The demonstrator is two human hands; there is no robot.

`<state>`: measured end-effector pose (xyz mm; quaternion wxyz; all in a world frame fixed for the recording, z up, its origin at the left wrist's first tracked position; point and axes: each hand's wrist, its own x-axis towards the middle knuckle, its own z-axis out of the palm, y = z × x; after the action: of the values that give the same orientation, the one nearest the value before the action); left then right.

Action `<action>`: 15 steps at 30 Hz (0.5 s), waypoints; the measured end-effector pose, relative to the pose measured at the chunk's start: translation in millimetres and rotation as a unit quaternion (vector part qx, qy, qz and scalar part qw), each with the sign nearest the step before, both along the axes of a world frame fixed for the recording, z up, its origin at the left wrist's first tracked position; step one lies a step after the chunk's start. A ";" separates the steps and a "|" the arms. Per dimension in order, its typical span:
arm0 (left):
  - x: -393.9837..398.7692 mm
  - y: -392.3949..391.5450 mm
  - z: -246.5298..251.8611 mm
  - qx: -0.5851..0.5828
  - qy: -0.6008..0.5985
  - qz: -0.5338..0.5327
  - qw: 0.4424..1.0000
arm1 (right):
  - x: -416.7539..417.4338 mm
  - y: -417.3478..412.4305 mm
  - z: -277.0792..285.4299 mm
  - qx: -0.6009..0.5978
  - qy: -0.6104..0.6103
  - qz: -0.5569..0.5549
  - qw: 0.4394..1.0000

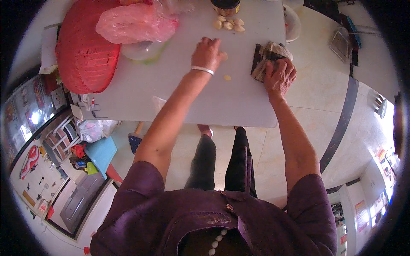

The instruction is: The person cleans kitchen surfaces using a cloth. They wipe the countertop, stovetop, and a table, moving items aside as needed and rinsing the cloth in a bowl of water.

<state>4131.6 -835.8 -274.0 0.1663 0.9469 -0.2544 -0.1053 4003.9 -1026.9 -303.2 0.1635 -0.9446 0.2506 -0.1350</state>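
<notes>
My left hand [206,54], with a pale bracelet at the wrist, is over the white table [192,105], its fingers curled and slightly blurred. A small pale round piece [225,56] lies by its thumb side; whether the hand touches it I cannot tell. Another flat yellowish piece [227,77] lies on the table nearer to me. My right hand [280,75] grips a crumpled greyish-brown cloth [277,48] at the table's right edge, beside a dark flat item [256,57]. Several pale clove-like pieces [228,24] lie beyond my hands, just before a dark-topped jar [226,7].
A red mesh food cover [86,48] stands at the far left, with a pink plastic bag [137,24] over its side. Beneath the bag is a clear round lid or bowl [137,50]. A whitish bowl [291,24] is beyond the right edge. My legs are below the table's near edge.
</notes>
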 end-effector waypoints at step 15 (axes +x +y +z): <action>17.2 -11.2 -26.0 -0.029 -0.088 0.042 0.995 | 0.1 0.7 1.0 -0.003 -0.002 -0.005 1.000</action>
<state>4148.8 -847.0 -300.1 0.1749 0.9571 -0.2310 -0.0075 4004.0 -1026.3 -302.2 0.1605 -0.9437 0.2544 -0.1380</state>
